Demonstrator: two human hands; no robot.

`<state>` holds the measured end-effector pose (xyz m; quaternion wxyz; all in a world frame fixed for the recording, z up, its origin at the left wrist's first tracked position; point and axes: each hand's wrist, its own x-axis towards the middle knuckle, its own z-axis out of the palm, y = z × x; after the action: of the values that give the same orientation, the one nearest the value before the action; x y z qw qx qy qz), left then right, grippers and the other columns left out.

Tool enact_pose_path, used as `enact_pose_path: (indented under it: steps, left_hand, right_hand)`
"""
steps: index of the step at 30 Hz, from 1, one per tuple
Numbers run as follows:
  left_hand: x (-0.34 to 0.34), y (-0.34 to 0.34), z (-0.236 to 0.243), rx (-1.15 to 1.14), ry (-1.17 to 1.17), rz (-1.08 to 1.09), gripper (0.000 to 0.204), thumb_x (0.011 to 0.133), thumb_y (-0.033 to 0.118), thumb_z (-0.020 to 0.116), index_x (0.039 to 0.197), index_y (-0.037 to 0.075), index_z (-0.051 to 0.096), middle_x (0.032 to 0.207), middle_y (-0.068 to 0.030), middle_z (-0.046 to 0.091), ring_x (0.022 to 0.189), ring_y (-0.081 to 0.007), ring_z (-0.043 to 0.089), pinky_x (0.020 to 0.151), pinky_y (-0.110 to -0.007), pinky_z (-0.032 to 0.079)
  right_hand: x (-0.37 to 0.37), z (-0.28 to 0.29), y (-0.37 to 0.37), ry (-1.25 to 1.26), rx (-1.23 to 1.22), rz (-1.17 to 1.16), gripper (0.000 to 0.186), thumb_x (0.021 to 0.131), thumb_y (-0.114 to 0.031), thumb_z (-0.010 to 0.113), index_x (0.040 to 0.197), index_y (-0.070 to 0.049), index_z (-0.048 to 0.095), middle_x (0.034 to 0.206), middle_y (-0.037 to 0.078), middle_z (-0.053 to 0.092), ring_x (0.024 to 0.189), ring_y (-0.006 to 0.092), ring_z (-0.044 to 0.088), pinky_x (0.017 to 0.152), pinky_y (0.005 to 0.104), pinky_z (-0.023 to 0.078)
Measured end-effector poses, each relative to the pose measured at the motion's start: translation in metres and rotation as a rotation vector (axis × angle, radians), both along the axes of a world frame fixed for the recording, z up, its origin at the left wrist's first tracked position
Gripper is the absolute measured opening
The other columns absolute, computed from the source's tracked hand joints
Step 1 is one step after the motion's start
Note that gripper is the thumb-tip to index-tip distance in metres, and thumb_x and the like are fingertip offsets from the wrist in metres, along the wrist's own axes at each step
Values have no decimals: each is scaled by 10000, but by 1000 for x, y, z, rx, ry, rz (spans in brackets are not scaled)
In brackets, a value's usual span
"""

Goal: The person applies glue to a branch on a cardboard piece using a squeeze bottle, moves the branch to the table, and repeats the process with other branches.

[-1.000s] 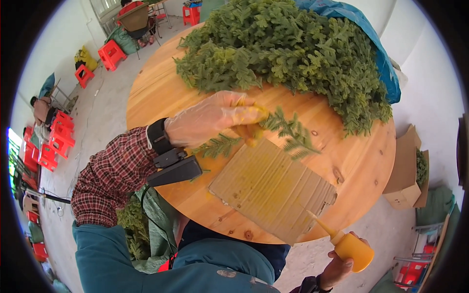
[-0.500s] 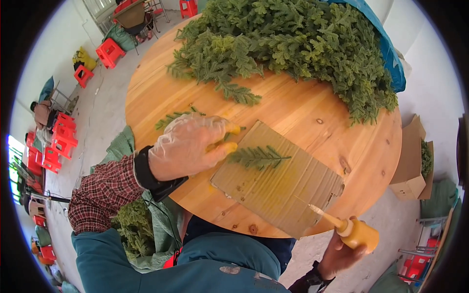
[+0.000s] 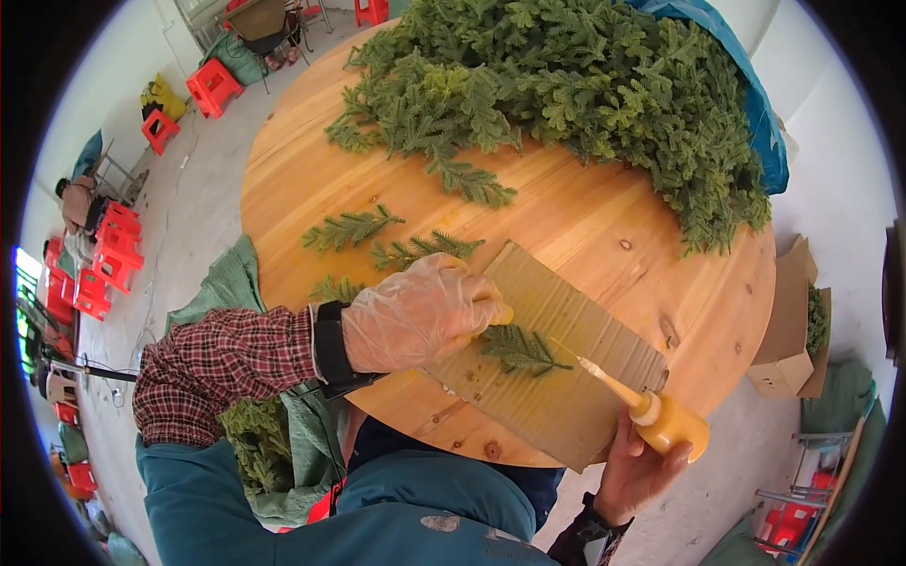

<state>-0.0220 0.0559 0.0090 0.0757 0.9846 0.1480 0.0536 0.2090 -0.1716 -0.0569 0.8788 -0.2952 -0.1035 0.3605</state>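
My left hand [image 3: 425, 316], in a clear plastic glove with yellow fingertips, pinches a small green fir sprig [image 3: 524, 349] over a ridged piece of cardboard [image 3: 576, 391]. The sprig's cut end points right. In my right hand [image 3: 642, 469] is a yellow squeeze bottle [image 3: 675, 429] with a long pale nozzle, its thin tip close to the sprig's stem end; whether they touch I cannot tell. Yellow stains mark the cardboard. Left of it, loose fir sprigs [image 3: 351, 229] lie on the round wooden table [image 3: 623, 222], one partly behind my left wrist.
A large heap of fir branches [image 3: 566, 94] covers the table's far side, against a blue bag [image 3: 769, 141]. By my left side hangs a green sack [image 3: 316, 443] with more greenery. An open carton [image 3: 788, 330] stands at right. Red stools [image 3: 213, 88] and a seated person [image 3: 80, 203] are at left.
My left hand has moved right with the sprig, uncovering loose sprigs on the table. My right hand has brought the bottle left and up, so its tip is nearer the sprig's stem.
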Motion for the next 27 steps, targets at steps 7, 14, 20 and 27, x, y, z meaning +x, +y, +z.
enact_pose_path:
  steps: [7,14,20,27]
  left_hand:
    - [-2,-23,25,49,-38,64,488,804,224,670,1259,108,538,1212,-87,555,1117,-277,540,908,-409,416]
    - [-4,-53,5,193,121,-2,470,818,243,581,1242,41,562,1273,-126,550,1170,-265,536,955,-408,414]
    - [-6,-59,2,272,188,-21,434,851,204,523,1247,28,554,1307,-131,543,1209,-272,522,1008,-398,395]
    - [-7,-58,-4,269,149,-10,418,859,190,508,1241,27,556,1297,-132,554,1213,-271,523,1019,-393,392]
  right_hand:
    - [3,13,-8,-317,-120,-120,699,852,-454,674,1295,22,415,1252,231,513,730,203,593,730,285,517]
    - [-3,27,-13,-719,-351,-183,879,758,-560,737,1305,27,378,1237,211,504,895,267,646,510,226,537]
    - [-8,34,-9,-987,-506,-151,983,653,-659,762,1251,14,369,1202,193,529,910,279,648,578,290,581]
    - [-18,41,1,-950,-518,-90,971,619,-621,816,1224,-7,371,1164,194,562,1015,277,615,837,359,547]
